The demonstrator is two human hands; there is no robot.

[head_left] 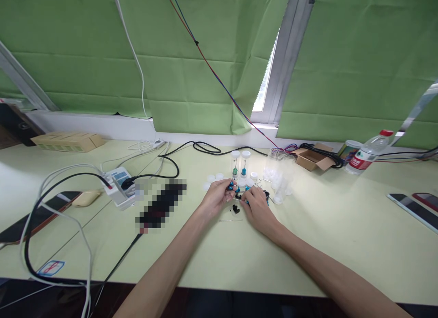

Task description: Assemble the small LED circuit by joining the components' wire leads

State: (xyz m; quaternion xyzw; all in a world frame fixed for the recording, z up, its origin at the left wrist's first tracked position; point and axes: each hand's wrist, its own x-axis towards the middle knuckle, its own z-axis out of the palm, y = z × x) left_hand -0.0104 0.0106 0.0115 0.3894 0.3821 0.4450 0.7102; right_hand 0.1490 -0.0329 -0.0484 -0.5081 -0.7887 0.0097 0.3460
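Observation:
Between the thumb and fingers of my left hand point(218, 195) is a small blue part point(231, 185), pinched just above the table. My right hand point(259, 208) is close beside it, fingers bent over a cluster of small black and blue parts point(267, 197); what its fingertips grip is hidden. A loose black part point(236, 209) lies on the table between the hands, with a thin metal pin point(225, 221) nearer me. Just beyond my hands stand two clear capped tubes, one with a green piece point(235, 171) inside, the other with a blue piece point(244, 171).
White caps point(253, 175) and several clear tubes point(281, 190) are by my hands. An open cardboard box point(314, 159) and water bottle point(367, 154) stand back right. A power strip point(119, 190) with looping cables, and phones point(412, 211), lie at the sides.

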